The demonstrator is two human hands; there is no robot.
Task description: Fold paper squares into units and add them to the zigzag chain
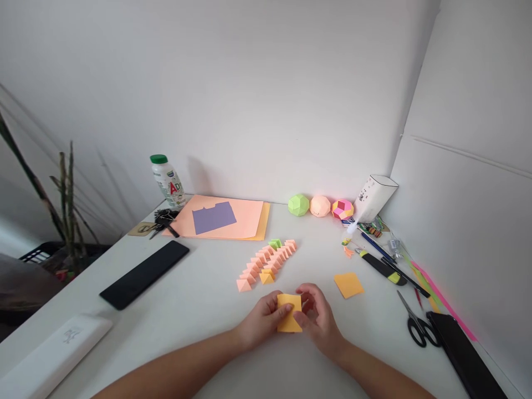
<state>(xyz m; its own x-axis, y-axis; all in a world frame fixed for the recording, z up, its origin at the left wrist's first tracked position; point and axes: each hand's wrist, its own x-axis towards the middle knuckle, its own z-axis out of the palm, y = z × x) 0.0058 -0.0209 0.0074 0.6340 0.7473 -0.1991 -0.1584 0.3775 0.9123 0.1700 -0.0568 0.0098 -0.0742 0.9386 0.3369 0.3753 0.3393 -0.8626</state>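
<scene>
A small orange sheet of paper [291,323] is held up over the front of the table. My left hand [262,317] pinches it from the left, thumb across its face and fingers behind. At its right edge, my right hand [320,321] has its thumb against the paper, with the fingers curled partly behind. Another orange paper square [349,285] lies flat to the right. Beyond my hands stand two slanting rows of small folded paper pieces [254,269], mostly peach, with some green [275,243] and orange ones [266,276].
At right lie scissors [418,324], a box cutter [380,267], pens and a black case [465,354]. Paper balls [320,205] line the wall. At left are a black slab [145,274], a white box [58,354], peach sheets [249,216] and a bottle [168,180].
</scene>
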